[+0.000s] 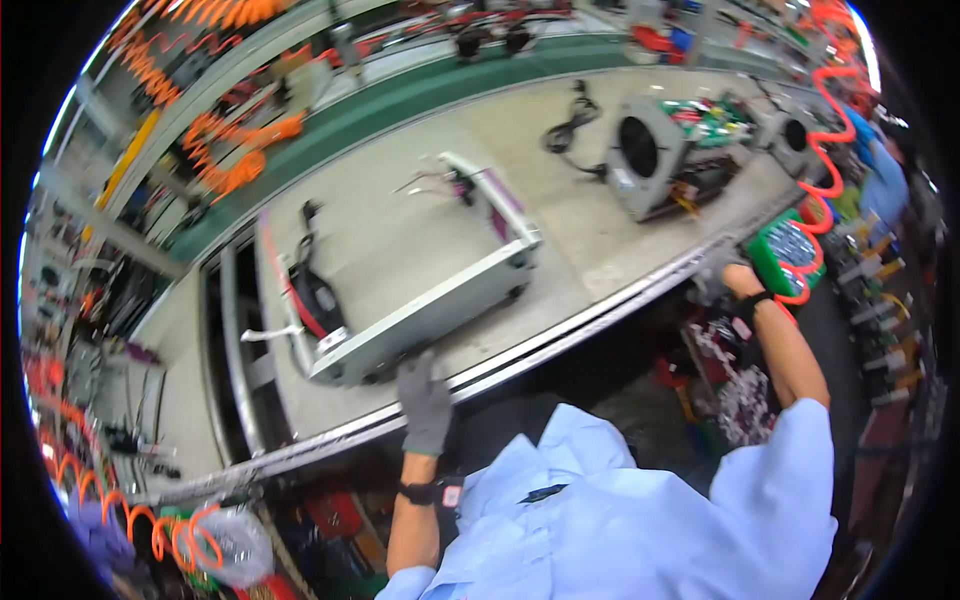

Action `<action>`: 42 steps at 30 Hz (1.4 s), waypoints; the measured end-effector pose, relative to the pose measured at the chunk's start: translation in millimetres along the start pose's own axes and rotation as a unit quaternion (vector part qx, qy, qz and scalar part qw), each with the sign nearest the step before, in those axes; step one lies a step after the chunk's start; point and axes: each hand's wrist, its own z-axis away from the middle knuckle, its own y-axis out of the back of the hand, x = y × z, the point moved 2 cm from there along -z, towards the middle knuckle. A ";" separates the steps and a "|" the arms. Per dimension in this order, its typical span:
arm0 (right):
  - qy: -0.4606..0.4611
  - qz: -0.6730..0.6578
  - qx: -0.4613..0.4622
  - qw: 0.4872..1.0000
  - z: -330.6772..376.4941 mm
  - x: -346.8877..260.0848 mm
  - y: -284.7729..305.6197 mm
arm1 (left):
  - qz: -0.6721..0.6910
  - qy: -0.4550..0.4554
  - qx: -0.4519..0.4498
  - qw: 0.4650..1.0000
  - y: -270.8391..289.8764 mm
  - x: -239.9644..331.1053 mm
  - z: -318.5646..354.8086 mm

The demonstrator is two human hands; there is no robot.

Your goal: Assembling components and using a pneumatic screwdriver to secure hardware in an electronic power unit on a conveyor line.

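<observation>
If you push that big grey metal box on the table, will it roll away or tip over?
Probably neither. The metal box looks wide, low and flat-bottomed, so it would likely slide. It seems stiff and fairly heavy; the gloved left hand rests at its near edge.

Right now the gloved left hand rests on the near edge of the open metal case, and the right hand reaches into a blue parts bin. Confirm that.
Not quite. The left hand does rest on the metal case, but the head view shows the right hand at a green bin, not a blue one.
</observation>
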 end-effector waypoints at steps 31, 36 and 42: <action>0.239 -0.661 0.080 0.707 203.3 -274.9 109.5 | 0.580 0.303 -0.173 0.736 -11.1 47.4 0.1; 0.259 -0.673 0.044 0.691 197.8 -293.3 116.2 | 0.565 0.325 -0.205 0.730 9.9 30.3 3.5; 0.245 -0.667 0.011 0.704 197.3 -289.5 114.8 | 0.578 0.296 -0.284 0.705 12.2 23.9 -2.8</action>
